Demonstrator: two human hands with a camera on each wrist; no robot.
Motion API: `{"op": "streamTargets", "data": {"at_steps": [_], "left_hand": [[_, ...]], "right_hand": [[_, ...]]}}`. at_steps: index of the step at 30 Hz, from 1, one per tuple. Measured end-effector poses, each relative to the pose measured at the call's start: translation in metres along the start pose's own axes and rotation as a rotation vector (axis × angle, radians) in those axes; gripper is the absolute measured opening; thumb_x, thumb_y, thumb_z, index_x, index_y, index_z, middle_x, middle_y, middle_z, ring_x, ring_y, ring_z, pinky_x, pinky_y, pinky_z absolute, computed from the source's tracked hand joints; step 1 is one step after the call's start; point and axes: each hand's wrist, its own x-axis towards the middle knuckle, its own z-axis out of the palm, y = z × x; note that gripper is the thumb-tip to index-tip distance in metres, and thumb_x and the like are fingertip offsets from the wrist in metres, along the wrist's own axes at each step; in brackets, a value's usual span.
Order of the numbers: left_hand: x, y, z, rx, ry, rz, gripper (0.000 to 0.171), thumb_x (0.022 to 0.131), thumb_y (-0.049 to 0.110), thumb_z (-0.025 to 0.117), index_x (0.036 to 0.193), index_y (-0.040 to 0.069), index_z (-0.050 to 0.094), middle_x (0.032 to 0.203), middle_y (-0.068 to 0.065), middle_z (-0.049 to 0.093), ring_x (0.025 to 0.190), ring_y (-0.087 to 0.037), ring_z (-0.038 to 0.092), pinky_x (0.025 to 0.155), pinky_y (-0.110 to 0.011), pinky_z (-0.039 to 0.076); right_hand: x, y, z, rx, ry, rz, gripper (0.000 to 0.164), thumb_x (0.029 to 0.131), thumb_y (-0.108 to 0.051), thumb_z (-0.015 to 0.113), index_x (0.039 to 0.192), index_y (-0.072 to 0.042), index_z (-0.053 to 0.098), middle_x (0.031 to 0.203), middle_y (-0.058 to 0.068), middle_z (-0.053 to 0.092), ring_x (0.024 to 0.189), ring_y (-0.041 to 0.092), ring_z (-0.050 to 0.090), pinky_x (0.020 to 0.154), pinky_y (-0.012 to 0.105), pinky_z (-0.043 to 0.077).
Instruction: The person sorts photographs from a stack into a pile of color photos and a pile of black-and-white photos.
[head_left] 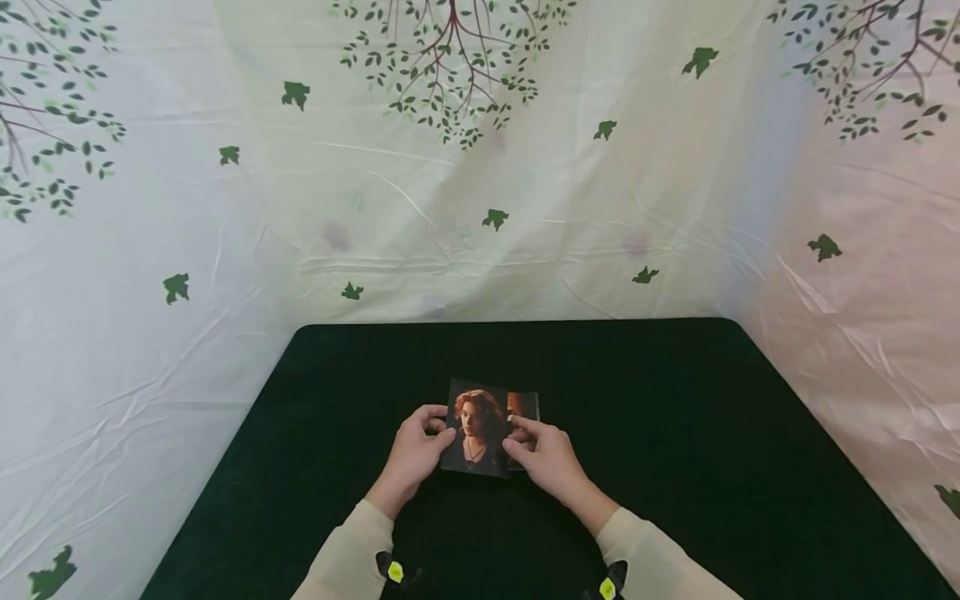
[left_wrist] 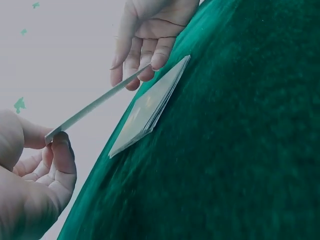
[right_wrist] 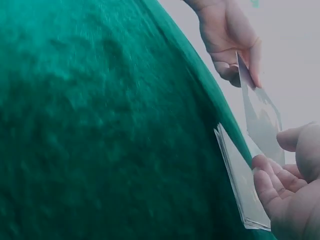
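Tbl w/ dark green cover, soft nap like velvet; reads brighter green & streaky in both wrist views. Far edge approx. straight, far corners rounded, sides spreading toward the viewer.

Room: pale cloth backdrop hung right behind the tbl's far edge, more of same on L side & R side. Creased & wrinkled, esp. low on both sides. Tint varies: greyish-white L, yellowish ctr, pinkish R. Printed w/ leafy branches along the top & scattered green leaf shapes lower down.

Photo, portrait of a person w/ reddish hair, is held up off the tbl nr its middle, tilted, above & partly covering a small stack of pics lying flat on the green cover. Stack edges slightly uneven.

L hand: pinching photo's L edge, thumb on front, curled fingers behind. R hand: thumb & fingers pinching photo's R edge; can't tell how firmly. Cream sleeves on both arms, dark wrist straps w/ yellow-green markers.
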Motion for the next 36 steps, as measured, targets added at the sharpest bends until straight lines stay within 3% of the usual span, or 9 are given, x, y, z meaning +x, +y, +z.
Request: {"op": "streamTargets", "data": {"at_steps": [6,10,15,23,30,36], "left_hand": [[-0.002,-0.004,-0.011,0.060,0.019,-0.023,0.033,0.094,0.016,0.063,0.125,0.011,0.055,0.102,-0.010,0.056,0.078,-0.021,0.061,0.064,-0.033,0.049],[-0.002,-0.006,-0.017,0.149,0.048,0.010,0.032,0.092,0.014,0.065,0.123,0.009,0.057,0.097,-0.008,0.058,0.073,-0.019,0.059,0.060,-0.031,0.047],[-0.004,-0.009,-0.028,0.287,0.084,0.077,0.030,0.088,0.011,0.068,0.117,0.007,0.060,0.089,-0.005,0.059,0.065,-0.016,0.056,0.054,-0.028,0.045],[-0.010,-0.014,-0.055,0.422,0.124,0.095,0.030,0.086,0.015,0.073,0.113,0.006,0.063,0.084,-0.003,0.060,0.063,-0.015,0.055,0.055,-0.027,0.046],[-0.010,-0.020,-0.075,0.489,0.131,0.110,0.032,0.085,0.013,0.073,0.114,0.002,0.063,0.085,-0.004,0.060,0.066,-0.015,0.053,0.057,-0.027,0.045],[-0.007,-0.023,-0.086,0.519,0.125,0.083,0.034,0.087,0.017,0.072,0.116,0.003,0.062,0.085,-0.004,0.060,0.069,-0.015,0.055,0.060,-0.028,0.047]], "right_hand": [[0.002,-0.004,0.012,0.174,0.004,0.050,0.044,0.089,-0.018,0.069,0.130,-0.007,0.059,0.099,0.002,0.067,0.083,0.013,0.066,0.068,0.028,0.053],[0.004,-0.007,0.021,0.205,0.042,0.050,0.042,0.086,-0.015,0.073,0.125,-0.007,0.062,0.096,0.002,0.066,0.080,0.013,0.065,0.065,0.027,0.054],[0.008,-0.011,0.037,0.129,0.093,-0.016,0.040,0.082,-0.013,0.076,0.120,-0.006,0.066,0.088,-0.002,0.066,0.073,0.009,0.063,0.061,0.024,0.052],[0.011,-0.020,0.065,0.031,0.096,-0.123,0.037,0.081,-0.011,0.077,0.116,-0.003,0.068,0.082,-0.006,0.066,0.068,0.003,0.061,0.061,0.021,0.050],[0.021,-0.031,0.084,-0.082,0.110,-0.111,0.036,0.080,-0.016,0.078,0.115,-0.008,0.070,0.080,-0.011,0.067,0.066,-0.004,0.058,0.067,0.022,0.049],[0.029,-0.042,0.088,-0.081,0.075,-0.104,0.035,0.082,-0.014,0.076,0.115,-0.008,0.070,0.081,-0.010,0.067,0.065,-0.002,0.057,0.062,0.020,0.049]]}}
